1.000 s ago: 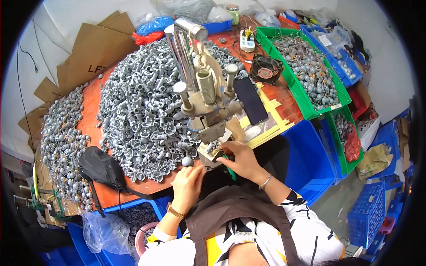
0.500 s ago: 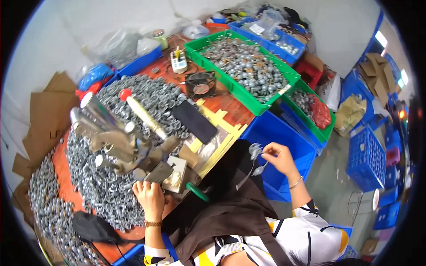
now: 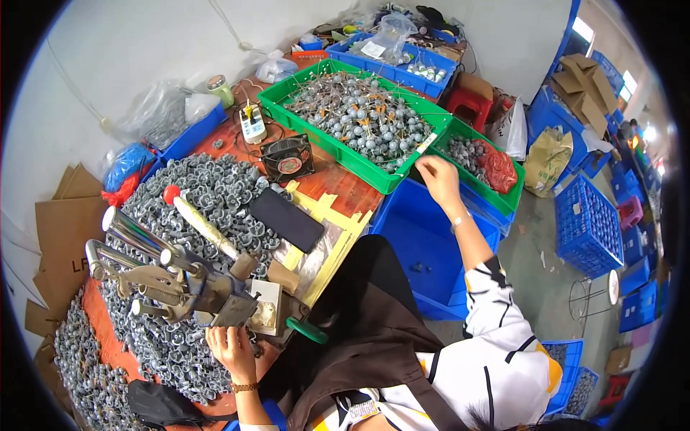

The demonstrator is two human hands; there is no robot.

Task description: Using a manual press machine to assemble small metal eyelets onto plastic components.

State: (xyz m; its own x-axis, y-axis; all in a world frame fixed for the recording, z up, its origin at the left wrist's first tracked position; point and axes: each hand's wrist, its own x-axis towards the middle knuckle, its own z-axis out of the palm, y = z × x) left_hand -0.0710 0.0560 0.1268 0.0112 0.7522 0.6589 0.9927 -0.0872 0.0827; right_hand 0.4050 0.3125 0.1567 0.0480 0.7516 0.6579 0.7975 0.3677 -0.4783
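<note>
My left hand [image 3: 231,352] is at the foot of a metal hand press [image 3: 187,287], its fingers bent against the block beside the pale plate [image 3: 267,307]. Whatever the fingertips hold is hidden there. My right hand [image 3: 440,181] hangs by the near right corner of a large green tray [image 3: 338,159], fingers curled downward and close together. No part shows in it, though the inside of the grip is turned away. Grey balls with thin wires [image 3: 366,115] fill that tray. A heap of grey curved plastic parts [image 3: 208,190] surrounds the press, whose lever [image 3: 205,221] has a red knob.
An open blue bin [image 3: 402,248] below my right arm holds a few small dark pieces. A black phone [image 3: 287,219], a small fan [image 3: 287,158] and a power strip [image 3: 252,123] lie on the red table. Right of the tray stands another green tray [image 3: 514,202] with a red bag.
My right hand has moved up and away to the green tray; the clear-grey part with a dangling strand it held is out of sight. My left hand stays at the press. The view has shifted.
</note>
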